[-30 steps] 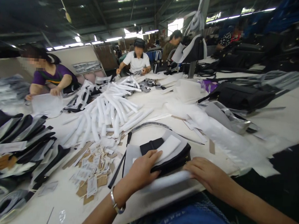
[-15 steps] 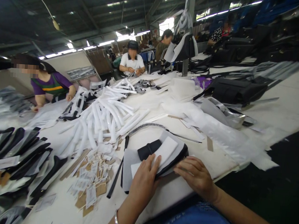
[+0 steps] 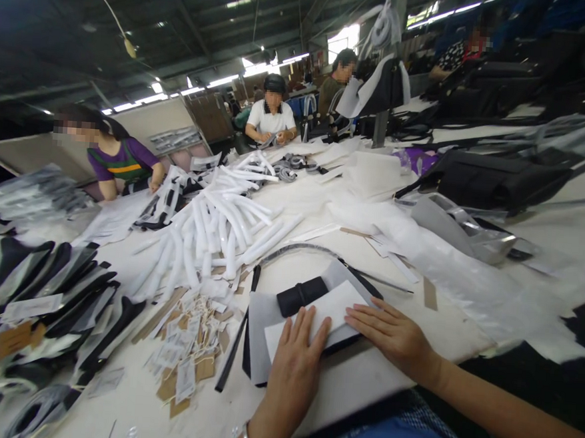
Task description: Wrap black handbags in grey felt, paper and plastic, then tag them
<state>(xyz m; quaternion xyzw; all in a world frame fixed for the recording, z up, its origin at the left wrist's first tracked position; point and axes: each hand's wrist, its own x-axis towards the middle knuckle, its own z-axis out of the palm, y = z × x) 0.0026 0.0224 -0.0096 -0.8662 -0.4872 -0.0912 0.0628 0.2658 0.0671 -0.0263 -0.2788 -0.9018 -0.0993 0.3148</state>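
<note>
In front of me on the table lies a black handbag (image 3: 252,349), partly covered by a grey-white liner sheet (image 3: 261,310). Across it rests a white strip of foam or paper (image 3: 339,301), below a black buckle tab or strap loop (image 3: 301,296). My left hand (image 3: 297,353) presses flat on the strip's left part, fingers spread. My right hand (image 3: 389,329) lies with outstretched fingers on the strip's right end. A wrapped handle (image 3: 300,247) arches behind the bag. The bag's surface under my hands is hidden.
White foam tubes (image 3: 217,220) heap beyond the bag. Paper tags with strings (image 3: 191,345) lie to the left, near stacked black pieces (image 3: 61,303). Clear plastic sheeting (image 3: 443,283) spreads to the right. Across the table, a person in white (image 3: 272,121) handles something; another (image 3: 121,154) leans at left.
My right hand has moved from the bag's right edge onto the white strip, its fingers now flatter. The strip lies lower across the bag. The whole view has shifted.
</note>
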